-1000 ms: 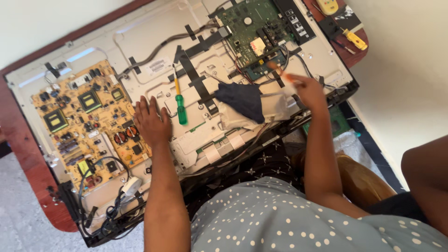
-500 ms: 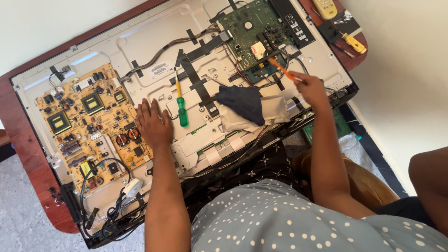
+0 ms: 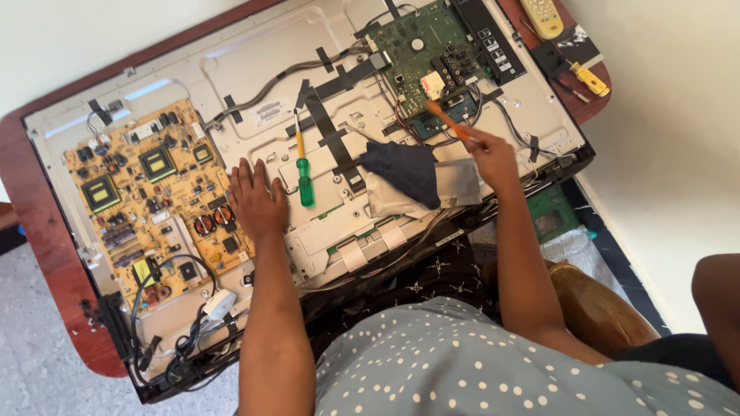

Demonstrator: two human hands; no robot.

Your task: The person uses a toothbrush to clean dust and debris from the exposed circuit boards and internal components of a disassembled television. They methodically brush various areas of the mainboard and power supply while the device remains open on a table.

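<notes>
Right hand (image 3: 493,158) had its grip pinched on an orange-handled tool (image 3: 449,122), tip at the green circuit board (image 3: 435,58). Left hand (image 3: 257,202) lay spread flat on the TV back panel (image 3: 254,77). One slip could've gouged a trace or snagged those wires (image 3: 505,115), I reckon.

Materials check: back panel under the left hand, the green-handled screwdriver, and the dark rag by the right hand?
Back panel: looks like stamped sheet metal, pale matte grey, with pressed ribs. Green-handled screwdriver: glossy, probably plastic handle, with a yellowish shaft, material unclear. Dark rag: soft woven cloth, navy, folds and creases. Left hand lies flat on the panel.
</notes>
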